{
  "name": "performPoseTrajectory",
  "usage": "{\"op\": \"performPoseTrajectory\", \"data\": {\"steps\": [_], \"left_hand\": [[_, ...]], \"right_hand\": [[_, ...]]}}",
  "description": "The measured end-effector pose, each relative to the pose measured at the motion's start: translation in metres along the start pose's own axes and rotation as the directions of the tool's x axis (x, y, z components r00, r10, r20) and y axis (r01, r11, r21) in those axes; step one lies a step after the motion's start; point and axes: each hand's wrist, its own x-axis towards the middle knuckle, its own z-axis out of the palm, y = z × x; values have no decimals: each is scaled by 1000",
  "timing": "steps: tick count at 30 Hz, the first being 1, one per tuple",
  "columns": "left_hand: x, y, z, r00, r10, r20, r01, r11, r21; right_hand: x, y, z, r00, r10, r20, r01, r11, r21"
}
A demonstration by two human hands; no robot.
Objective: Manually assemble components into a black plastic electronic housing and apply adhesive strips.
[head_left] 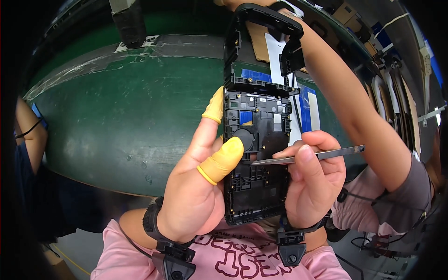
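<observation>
My left hand (196, 191), with yellow finger cots on its thumb and a finger, grips the left side of a black plastic device housing (275, 126). The housing stands on end in front of me, its ribbed inner side with small brass inserts showing; its upper part is an open frame. Under my left thumb is a round black disc (243, 139). My right hand (315, 182) pinches metal tweezers (317, 155), whose tips reach the housing's inner face just below that disc. Whether the tips hold anything is too small to tell.
A green work table (126, 116) stretches behind the housing, with clear tape along a grey strip. A blue-edged white sheet (311, 112) lies behind it. Another person's arm (345, 79) reaches across on the right; a further arm (30, 121) shows at far left. Cardboard dividers (392, 102) stand at right.
</observation>
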Motion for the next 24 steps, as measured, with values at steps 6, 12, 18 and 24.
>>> {"op": "performPoseTrajectory", "data": {"steps": [6, 12, 18, 24], "left_hand": [[0, 0, 0, 1000, 13, -14, -14, 1000, -22], [1, 1, -2, 1000, 21, -22, -21, 1000, 3], [-2, 2, -5, 999, 32, -23, -32, 999, 1], [-3, 4, -5, 998, 36, -41, -37, 999, -25]], "right_hand": [[3, 5, -1, 999, -22, 25, 22, 1000, -16], [4, 4, 2, 998, -16, 57, 15, 1000, 18], [3, 7, 4, 999, -24, 49, 25, 1000, -9], [2, 8, 7, 999, -24, 26, 25, 999, -32]]}}
